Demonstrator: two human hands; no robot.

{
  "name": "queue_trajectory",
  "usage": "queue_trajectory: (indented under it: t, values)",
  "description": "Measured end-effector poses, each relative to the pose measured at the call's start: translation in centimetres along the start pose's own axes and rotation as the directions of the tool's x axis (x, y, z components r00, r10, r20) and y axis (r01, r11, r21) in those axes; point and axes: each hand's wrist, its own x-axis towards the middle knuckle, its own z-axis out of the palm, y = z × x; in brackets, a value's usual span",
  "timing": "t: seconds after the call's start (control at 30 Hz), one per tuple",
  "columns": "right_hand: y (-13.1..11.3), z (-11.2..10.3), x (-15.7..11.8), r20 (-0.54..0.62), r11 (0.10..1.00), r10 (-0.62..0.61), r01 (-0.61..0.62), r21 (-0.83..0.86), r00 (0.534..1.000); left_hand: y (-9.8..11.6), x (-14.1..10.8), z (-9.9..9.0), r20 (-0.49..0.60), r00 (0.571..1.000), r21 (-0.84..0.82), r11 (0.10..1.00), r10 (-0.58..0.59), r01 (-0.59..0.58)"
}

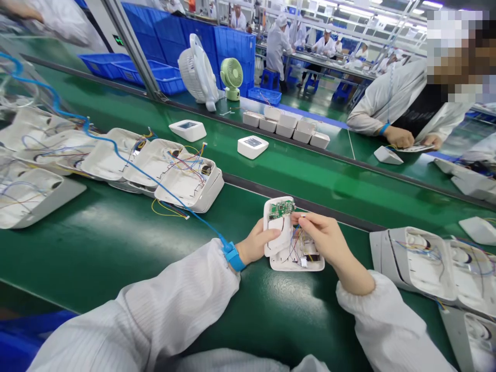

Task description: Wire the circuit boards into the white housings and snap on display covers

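My left hand (pixel 258 241) grips a white cover (pixel 277 236) by its left edge, thumb across its inner face. A green circuit board (pixel 282 208) sits at the cover's top. Under and to the right of it, a white housing (pixel 287 264) lies on the green bench, with thin coloured wires (pixel 297 243) inside. My right hand (pixel 321 232) is at the board's right side, thumb and fingertips pinched together on a small white connector (pixel 302 216). Whether the connector touches the board I cannot tell. A blue wrist strap (pixel 233 256) with a coiled cord circles my left wrist.
Open white housings with wires stand at left (pixel 189 181) and right (pixel 430 263). Beyond the black rail runs a green conveyor belt (pixel 310 175) carrying finished-looking white units (pixel 252 146). Two fans, a white fan (pixel 198 72) and a green fan (pixel 231 77), stand behind. A co-worker's hands (pixel 403 138) work across the belt.
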Motion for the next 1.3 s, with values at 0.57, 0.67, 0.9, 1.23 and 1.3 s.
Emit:
queue_trajectory:
  t: [0.57, 0.67, 0.9, 1.23, 1.3]
  values:
    - [1.2, 1.4, -0.9, -0.244, 0.773, -0.398, 0.180, -0.609, 0.884, 0.0, -0.6, 0.2, 0.036, 0.999, 0.002, 1.000, 0.013, -0.013]
    - [1.5, 1.4, -0.8, -0.172, 0.757, -0.428, 0.248, -0.605, 0.887, 0.1, -0.5, 0.3, 0.058, 0.998, -0.023, 0.999, 0.038, -0.037]
    - [1.2, 1.0, -0.2, -0.230, 0.963, -0.140, 0.078, -0.258, 0.963, 0.2, -0.8, 0.3, 0.117, 0.993, -0.070, 0.997, -0.011, 0.019]
    - [1.5, 0.9, -0.1, -0.153, 0.966, -0.040, 0.000, -0.258, 0.987, 0.1, -0.5, 0.3, 0.066, 0.990, 0.079, 0.988, 0.128, -0.133]
    - [1.2, 1.0, -0.4, -0.155, 0.950, -0.082, 0.030, -0.312, 0.984, 0.0, -0.6, 0.2, 0.052, 0.987, 0.149, 0.976, 0.150, -0.156]
